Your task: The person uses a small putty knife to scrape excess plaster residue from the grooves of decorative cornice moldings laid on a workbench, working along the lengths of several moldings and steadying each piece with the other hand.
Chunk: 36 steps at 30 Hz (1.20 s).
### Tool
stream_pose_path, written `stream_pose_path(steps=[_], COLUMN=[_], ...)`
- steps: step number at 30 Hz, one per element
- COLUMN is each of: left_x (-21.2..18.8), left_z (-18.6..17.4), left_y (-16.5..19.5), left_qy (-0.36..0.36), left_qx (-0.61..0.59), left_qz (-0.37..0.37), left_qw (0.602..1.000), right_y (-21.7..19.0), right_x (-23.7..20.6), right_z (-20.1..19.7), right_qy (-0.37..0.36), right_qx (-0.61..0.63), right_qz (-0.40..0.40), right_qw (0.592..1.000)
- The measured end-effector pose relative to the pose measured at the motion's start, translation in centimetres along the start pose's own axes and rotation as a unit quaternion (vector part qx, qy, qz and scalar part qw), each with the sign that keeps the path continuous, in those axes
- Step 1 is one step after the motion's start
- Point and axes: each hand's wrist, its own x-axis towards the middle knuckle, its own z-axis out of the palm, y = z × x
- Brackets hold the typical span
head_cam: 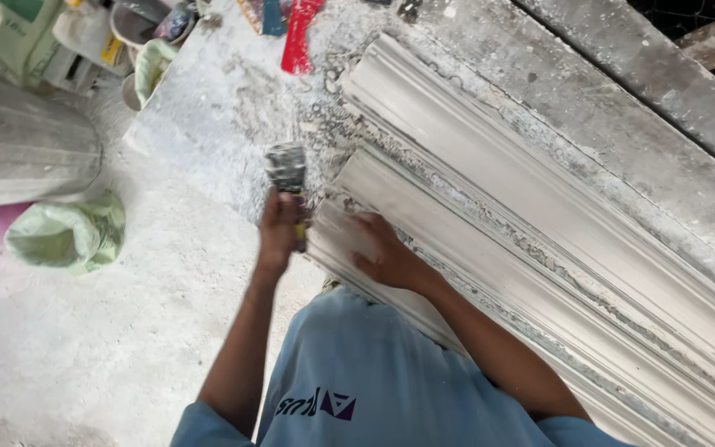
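My left hand [280,229] grips the handle of a wide, plaster-caked scraper [286,168], its blade pointing away from me over the dusty workbench [225,108]. My right hand [386,252] presses flat on the near end of a long white plaster cornice moulding [490,273]. A second, similar moulding [490,157] lies alongside it, farther from me. Both mouldings run diagonally toward the lower right. The scraper sits just left of the near moulding's end.
A red-handled tool [299,33] and a blue one [272,16] lie at the bench's far end. Buckets, bags and a pale green sack [68,236] stand on the plaster-covered floor at left. A grey plank [647,74] runs along the far right.
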Motion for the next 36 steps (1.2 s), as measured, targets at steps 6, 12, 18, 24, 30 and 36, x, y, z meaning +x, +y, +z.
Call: stream_pose_path(steps=[6,12,18,24,30,36], left_x=[-3.6,-4.7,-11.8,-6.2,2.8,9.1], left_z=[-9.3,-9.2,-14.2,-13.2,-1.7,11.1], left_y=[-1.1,-6.1,-10.2,-6.9,1.8,1.8], left_qy=[0.085,0.042,0.195,0.248,-0.025,-0.346], left_qx=[0.054,0.001,0.193,0.16,0.407,0.605], left_qz=[-0.081,-0.093,-0.292,0.183,0.363,0.41], left_qw=[0.992,0.995,0.916,0.938,0.838,0.588], right_y=[2.4,4.3,3.9,3.0,3.6,9.0], right_x=[-3.7,-6.2,-6.8,-6.4,-7.4,-14.9], right_z=[3.7,6.7,8.0,7.4,7.1,5.2], right_qy=[0.111,0.193,0.196,0.226,0.295,0.427], right_qx=[-0.119,-0.3,-0.355,-0.368,-0.331,-0.402], right_qz=[-0.004,-0.037,-0.047,-0.049,0.011,0.205], right_qw=[0.987,0.933,0.913,0.901,0.896,0.784])
